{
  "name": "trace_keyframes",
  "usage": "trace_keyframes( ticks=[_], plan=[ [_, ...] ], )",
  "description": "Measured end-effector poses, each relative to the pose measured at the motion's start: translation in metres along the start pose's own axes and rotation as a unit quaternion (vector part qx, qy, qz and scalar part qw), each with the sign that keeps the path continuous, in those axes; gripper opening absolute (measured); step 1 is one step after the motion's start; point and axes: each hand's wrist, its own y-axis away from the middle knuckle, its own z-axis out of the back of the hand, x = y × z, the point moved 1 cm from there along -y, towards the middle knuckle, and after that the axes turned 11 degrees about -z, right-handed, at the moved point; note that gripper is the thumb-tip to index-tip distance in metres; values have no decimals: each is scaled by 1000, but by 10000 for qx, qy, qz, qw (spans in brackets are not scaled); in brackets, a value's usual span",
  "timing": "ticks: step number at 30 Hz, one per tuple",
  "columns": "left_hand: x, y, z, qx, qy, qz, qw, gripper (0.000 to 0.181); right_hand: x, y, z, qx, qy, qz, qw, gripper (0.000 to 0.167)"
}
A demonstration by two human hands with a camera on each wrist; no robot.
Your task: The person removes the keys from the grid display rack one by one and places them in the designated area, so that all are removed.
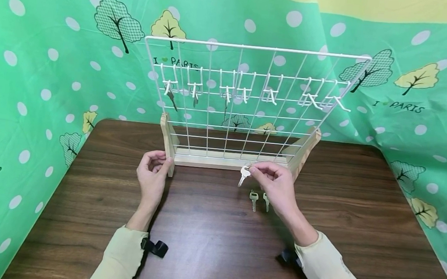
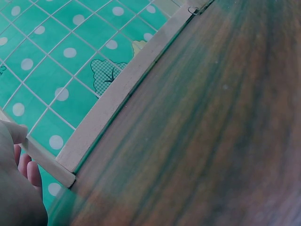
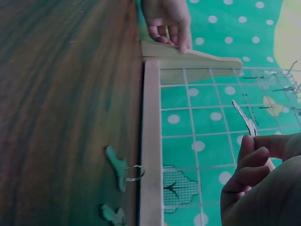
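My right hand (image 1: 277, 187) pinches a silver key (image 1: 245, 172) between thumb and fingers, in front of the rack's wooden base bar (image 1: 213, 162). In the right wrist view, the held key (image 3: 246, 120) points up and left from the fingertips. Two more keys lie on the table by that hand: one key (image 1: 254, 198) in plain sight, another key (image 1: 266, 202) partly behind the hand. At the rack's left end, my left hand (image 1: 152, 180) holds the wooden side support (image 1: 169, 141), thumb on its near face.
A white wire grid rack (image 1: 258, 47) stands tilted on the brown table (image 1: 206, 236). Several white double hooks (image 1: 270, 94) line its upper part. Dark keys (image 1: 172, 97) hang on hooks at the left. Behind is a green dotted cloth (image 1: 62, 97).
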Motion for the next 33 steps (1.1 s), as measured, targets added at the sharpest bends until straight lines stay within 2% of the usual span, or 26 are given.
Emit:
trace_keyframes(
  ticks=[7, 18, 33],
  plan=[
    [-1, 0, 0, -24, 12, -16, 10000, 29, -10, -1, 3, 99, 224, -135, 9996, 12],
    [0, 0, 0, -28, 22, -11, 10000, 29, -28, -1, 5, 346, 637, -20, 9974, 7],
    [0, 0, 0, -6, 9, -52, 10000, 30, -36, -4, 5, 609, 1206, -96, 9908, 7]
  ],
)
